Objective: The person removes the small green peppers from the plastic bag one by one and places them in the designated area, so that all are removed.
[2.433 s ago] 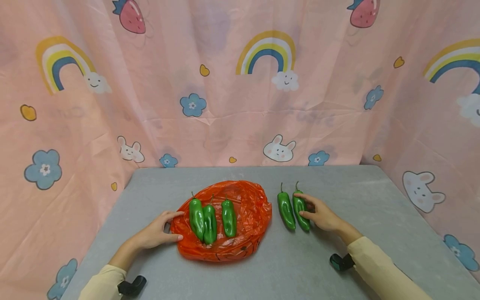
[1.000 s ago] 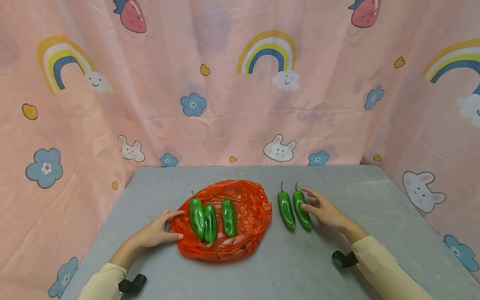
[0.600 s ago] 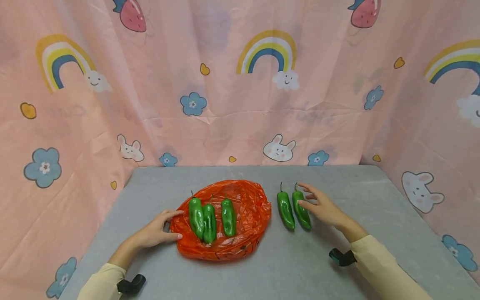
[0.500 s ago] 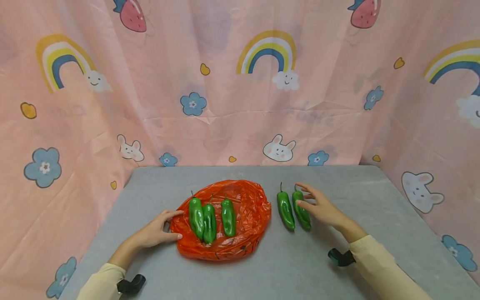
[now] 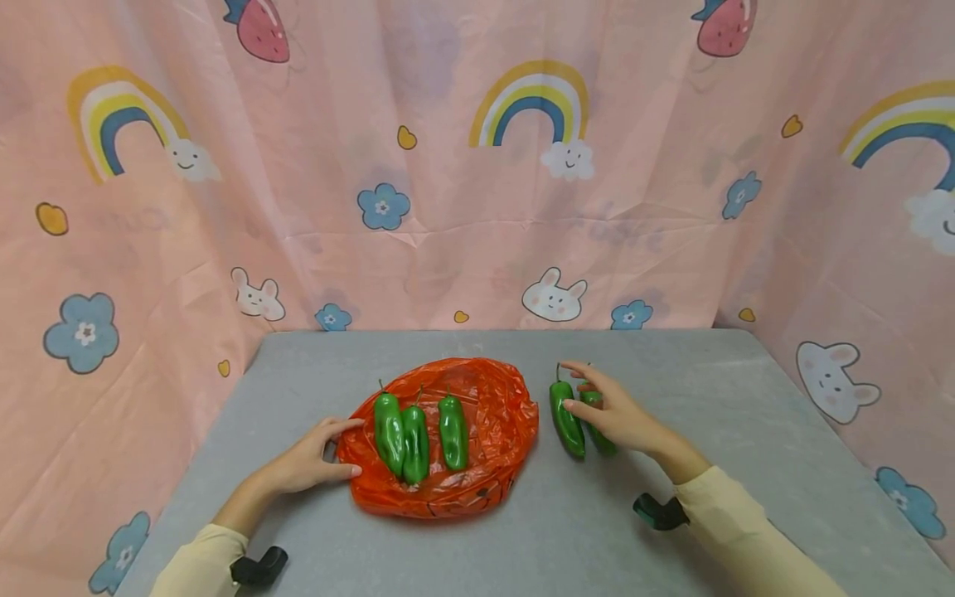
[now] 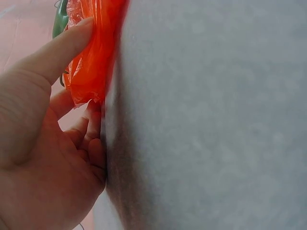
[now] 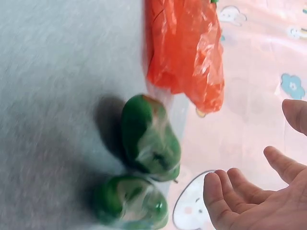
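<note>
A crumpled red plastic bag [image 5: 488, 414] lies left of centre in the head view, with three green peppers [image 5: 454, 433] on its folds. My left hand [image 5: 307, 460] rests at the bag's left edge, thumb and index finger spread and touching it; the left wrist view shows the thumb along the red plastic [image 6: 91, 57]. Two more green peppers lie side by side right of the bag: the left pepper [image 5: 567, 423] and the right pepper [image 5: 601, 439], the latter partly hidden. Over them hovers my right hand [image 5: 615, 419], fingers loosely spread, holding nothing; its fingertips overlap the left pepper.
A grey table [image 5: 522, 539] carries everything. Pink printed curtain [image 5: 462, 249] hangs behind it and along both sides. Each wrist wears a black camera mount, the left mount [image 5: 259, 567] and the right mount [image 5: 660, 512], low over the tabletop.
My right hand has let go of the right pepper, drawn back a little, then moved left over both peppers. The left hand and the bag stay where they were.
</note>
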Demonstrator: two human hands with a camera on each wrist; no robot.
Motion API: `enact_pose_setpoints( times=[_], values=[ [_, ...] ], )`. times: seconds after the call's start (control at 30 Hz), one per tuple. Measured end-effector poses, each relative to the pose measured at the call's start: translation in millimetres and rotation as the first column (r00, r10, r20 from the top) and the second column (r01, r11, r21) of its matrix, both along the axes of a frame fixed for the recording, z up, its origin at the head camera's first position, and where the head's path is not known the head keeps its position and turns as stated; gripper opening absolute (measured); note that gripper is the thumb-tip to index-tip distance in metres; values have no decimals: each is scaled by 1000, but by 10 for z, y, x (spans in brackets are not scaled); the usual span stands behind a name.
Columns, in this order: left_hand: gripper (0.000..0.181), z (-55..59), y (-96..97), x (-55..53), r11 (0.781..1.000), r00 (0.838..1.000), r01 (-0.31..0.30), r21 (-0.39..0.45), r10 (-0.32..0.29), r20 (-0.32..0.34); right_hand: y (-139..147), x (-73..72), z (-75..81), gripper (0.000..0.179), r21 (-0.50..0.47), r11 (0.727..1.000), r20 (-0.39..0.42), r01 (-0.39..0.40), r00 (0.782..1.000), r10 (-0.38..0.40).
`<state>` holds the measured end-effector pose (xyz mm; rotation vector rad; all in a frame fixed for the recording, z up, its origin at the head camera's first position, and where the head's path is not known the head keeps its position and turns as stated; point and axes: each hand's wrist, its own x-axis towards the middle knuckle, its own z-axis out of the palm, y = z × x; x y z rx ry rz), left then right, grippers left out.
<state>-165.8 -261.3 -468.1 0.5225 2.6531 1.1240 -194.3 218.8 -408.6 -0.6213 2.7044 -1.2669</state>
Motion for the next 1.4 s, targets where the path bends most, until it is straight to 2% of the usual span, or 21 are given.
enact_pose_setpoints(
  times=[0.3, 0.53, 0.83, 1.03, 1.4],
  values=[
    [71, -3, -1, -6, 1000, 1000, 4, -8, -4, 1, -172, 14, 3, 56, -16, 999, -18, -50, 999, 49],
    [72, 0, 1, -4, 1000, 1000, -8, -21, 9, 12, -290, 38, 2, 56, -31, 997, 26, -71, 997, 72],
    [71, 12, 4, 5, 1000, 1000, 4, -17, -4, 1, -466, 72, 3, 60, -25, 998, 76, -60, 995, 62],
    [71, 5, 4, 10, 1000, 1000, 0, -16, 0, 4, -586, 86, -12, 61, -45, 993, 67, -111, 991, 114],
    [71, -12, -12, 0, 1000, 1000, 4, -14, -4, -12, -820, 90, -93, 61, -98, 976, 105, -196, 973, 206]
  ],
)
